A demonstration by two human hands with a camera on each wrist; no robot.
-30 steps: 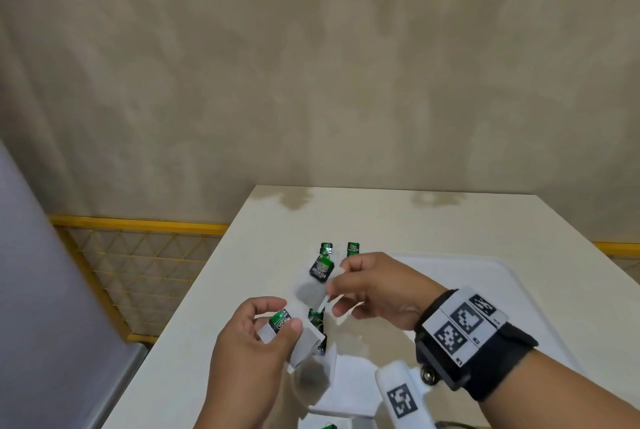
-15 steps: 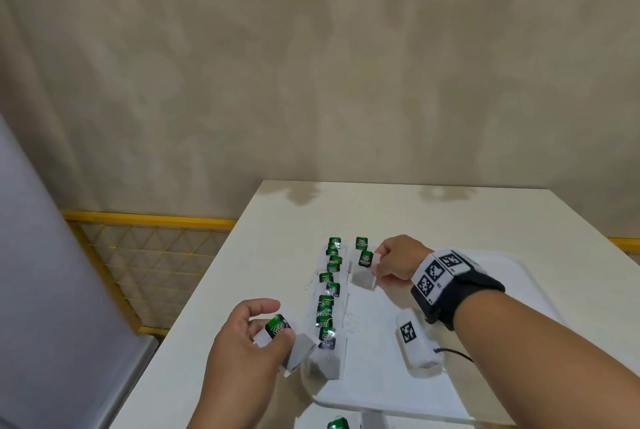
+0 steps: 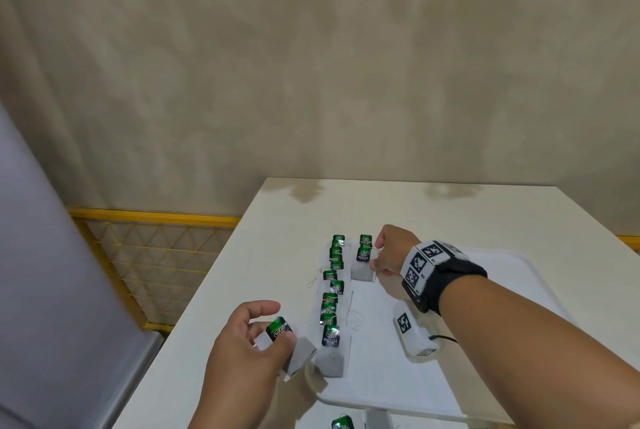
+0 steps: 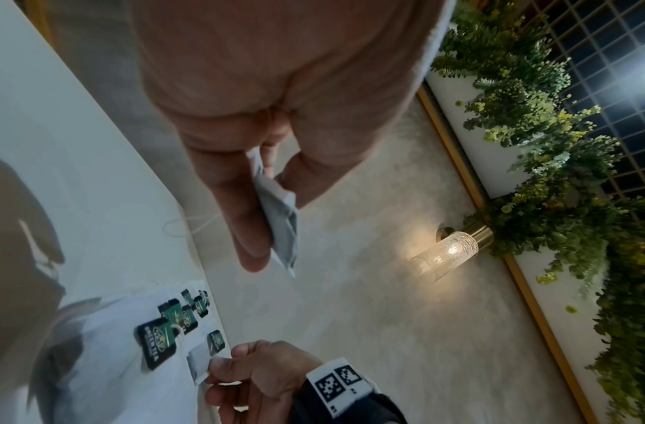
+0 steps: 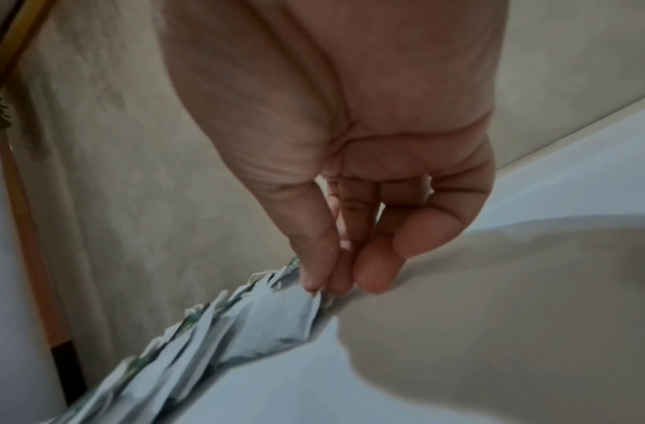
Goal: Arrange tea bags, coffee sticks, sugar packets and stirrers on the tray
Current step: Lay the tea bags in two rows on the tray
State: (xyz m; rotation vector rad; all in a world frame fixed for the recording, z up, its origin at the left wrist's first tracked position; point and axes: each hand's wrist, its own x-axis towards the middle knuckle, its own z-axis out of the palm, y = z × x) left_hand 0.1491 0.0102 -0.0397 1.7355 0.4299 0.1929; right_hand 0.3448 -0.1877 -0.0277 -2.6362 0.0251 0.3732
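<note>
A white tray (image 3: 512, 257) lies on the cream table (image 3: 433, 207). Down its left side runs a row of grey tea bags with green tags (image 3: 331, 293), also in the left wrist view (image 4: 169, 321). A second column starts beside it with a tagged bag (image 3: 365, 241). My right hand (image 3: 376, 257) pinches the edge of the tea bag (image 3: 362, 272) just below that one, which lies on the tray; the pinch shows in the right wrist view (image 5: 319, 287) on the bag (image 5: 277, 321). My left hand (image 3: 275, 324) hovers at the tray's near left corner and grips a tagged tea bag (image 3: 299, 356), also visible as (image 4: 279, 218).
More tea bags (image 3: 342, 423) lie on the table just in front of the tray's near edge. A white marker box (image 3: 412, 331) with a cable hangs below my right wrist over the tray. The table's left edge drops to a yellow mesh fence (image 3: 156, 255).
My right hand has carried a tea bag away from the left hand to the far left of the tray and lowered it into the second column. The left hand has stayed put, still gripping.
</note>
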